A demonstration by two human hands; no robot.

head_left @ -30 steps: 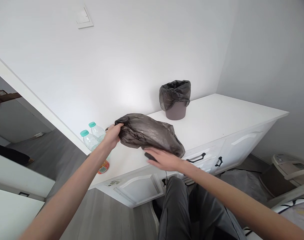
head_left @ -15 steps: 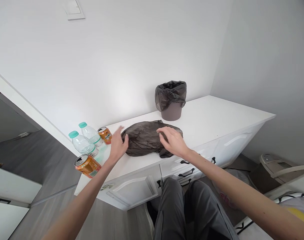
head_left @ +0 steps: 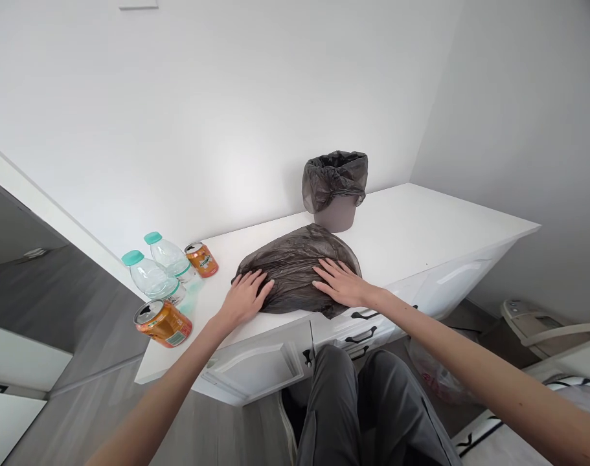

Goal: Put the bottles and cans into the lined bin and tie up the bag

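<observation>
- laying both palms down in the head view, a person spreads their bare hands over a dark plastic bag [head_left: 292, 275] on top of a white cabinet [head_left: 445, 213].
- left hand [head_left: 243, 299]: fingers loosely spread, thumb held apart, touching the left end of the bag; it grips nothing.
- right hand [head_left: 342, 283]: fingers stretched out and fanned across the right part of the bag, also with nothing in its grasp.
- the bag lies wrinkled and flattened between and beneath the hands, its near corner poking just over the cabinet's front edge.
- behind it, near the wall, stands a small bin [head_left: 334, 215] with a dark liner [head_left: 329, 184] folded down over its rim; i cannot tell whether the bag touches the bin's base.
- left of the bag, two clear bottles with teal caps stand side by side, with one orange can [head_left: 163, 323] just in front of them and another orange can [head_left: 202, 259] beside the farther bottle, nearer the bag.
- below, gray trousers [head_left: 340, 404] show against the cabinet's front.
</observation>
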